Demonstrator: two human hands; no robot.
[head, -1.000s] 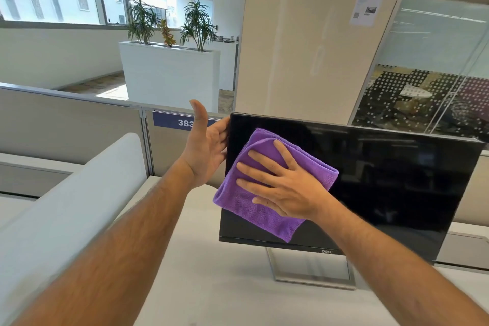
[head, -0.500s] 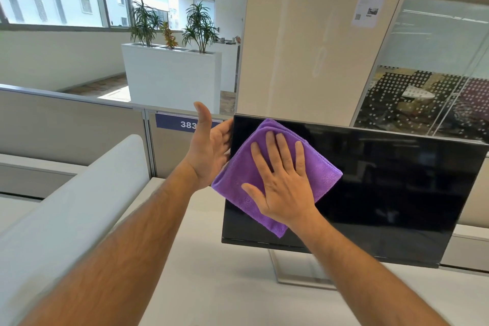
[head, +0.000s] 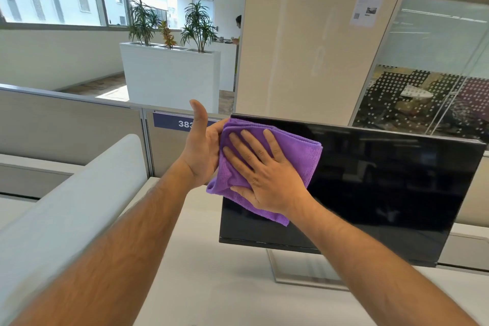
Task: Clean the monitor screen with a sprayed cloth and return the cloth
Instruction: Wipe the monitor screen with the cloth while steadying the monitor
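R hand (head: 267, 180) fingers splayed flat, pressing purple cloth (head: 304, 159) on monitor (head: 383, 180); L hand (head: 202, 151) fingers curl round monitor's edge, thumb up.

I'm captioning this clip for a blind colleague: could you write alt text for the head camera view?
A person's right hand presses a folded purple cloth flat against the upper left corner of a dark monitor, while the left hand steadies the monitor's left edge, thumb up. The monitor stands on a pale desk in an open office with potted plants behind.
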